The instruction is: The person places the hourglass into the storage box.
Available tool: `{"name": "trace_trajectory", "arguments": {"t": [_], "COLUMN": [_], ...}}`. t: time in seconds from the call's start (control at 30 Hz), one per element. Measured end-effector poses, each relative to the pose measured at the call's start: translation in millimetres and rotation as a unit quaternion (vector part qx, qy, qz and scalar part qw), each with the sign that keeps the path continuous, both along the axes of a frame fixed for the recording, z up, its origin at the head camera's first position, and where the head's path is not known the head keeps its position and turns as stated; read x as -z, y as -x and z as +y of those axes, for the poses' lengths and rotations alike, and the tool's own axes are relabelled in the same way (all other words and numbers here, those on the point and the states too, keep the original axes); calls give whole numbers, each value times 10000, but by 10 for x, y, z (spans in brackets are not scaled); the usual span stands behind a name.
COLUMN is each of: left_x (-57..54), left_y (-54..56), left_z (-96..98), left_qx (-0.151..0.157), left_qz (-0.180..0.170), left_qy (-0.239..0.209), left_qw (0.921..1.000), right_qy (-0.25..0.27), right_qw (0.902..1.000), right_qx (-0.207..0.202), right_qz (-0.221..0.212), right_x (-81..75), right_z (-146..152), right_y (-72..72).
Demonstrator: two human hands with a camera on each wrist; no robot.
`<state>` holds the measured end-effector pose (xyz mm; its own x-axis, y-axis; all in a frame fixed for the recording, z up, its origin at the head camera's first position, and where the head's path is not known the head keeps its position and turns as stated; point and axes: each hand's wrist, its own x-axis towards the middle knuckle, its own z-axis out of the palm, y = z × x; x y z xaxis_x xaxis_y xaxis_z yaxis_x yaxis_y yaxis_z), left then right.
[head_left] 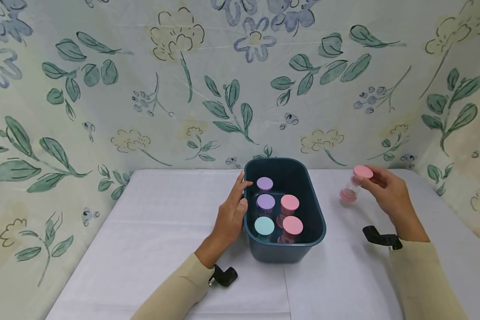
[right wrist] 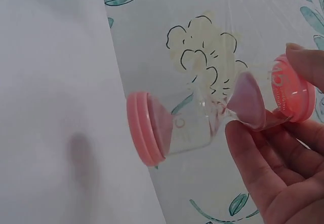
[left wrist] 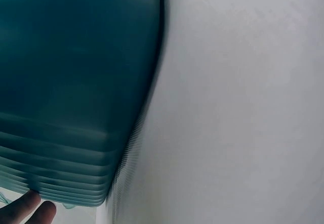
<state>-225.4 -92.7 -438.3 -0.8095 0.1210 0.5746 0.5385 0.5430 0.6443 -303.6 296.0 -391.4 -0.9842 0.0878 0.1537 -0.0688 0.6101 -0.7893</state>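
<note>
A pink-capped sand timer [right wrist: 190, 125] with pink sand is gripped by its upper end in my right hand [head_left: 388, 195], tilted above the cloth to the right of the bin. In the right wrist view, sand lies in both bulbs. My left hand [head_left: 230, 215] rests against the left side of a dark teal plastic bin [head_left: 316, 222], fingers along its rim. Inside the bin stand several more sand timers: two with purple caps [head_left: 266, 202], two with pink caps [head_left: 293, 226] and one with a light teal cap [head_left: 264, 226].
A white cloth [head_left: 164, 231] covers the table. Behind it and at both sides hangs a floral-print curtain [head_left: 144, 89]. Black wrist cameras [head_left: 224, 276] are strapped over the beige sleeves [head_left: 176, 289].
</note>
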Motion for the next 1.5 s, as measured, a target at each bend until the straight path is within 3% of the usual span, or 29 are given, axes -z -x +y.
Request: {"name": "trace_trajectory", "arguments": {"t": [0.3,0.57,1.2,1.5], "left_x": [-16,21,-6,-6], "left_y": [20,1,4,9], "left_z": [-14,-10,-21,-34], "left_qx": [47,4,1,-37], "left_qz": [29,-32,-67,-16], "left_qy": [27,19,19,-32], "left_qw": [10000,10000,10000,10000], "right_qy": [185,278,314,105], "right_qw": [9995,9991,9975,9943], "right_qx": [215,245,162,-122], "right_qz": [99,186,620,1056], "right_x": [-161,-215,-313,-342], "right_z": [-125,-207,-391,-565], "right_y": [-89,-166,-241,-271]}}
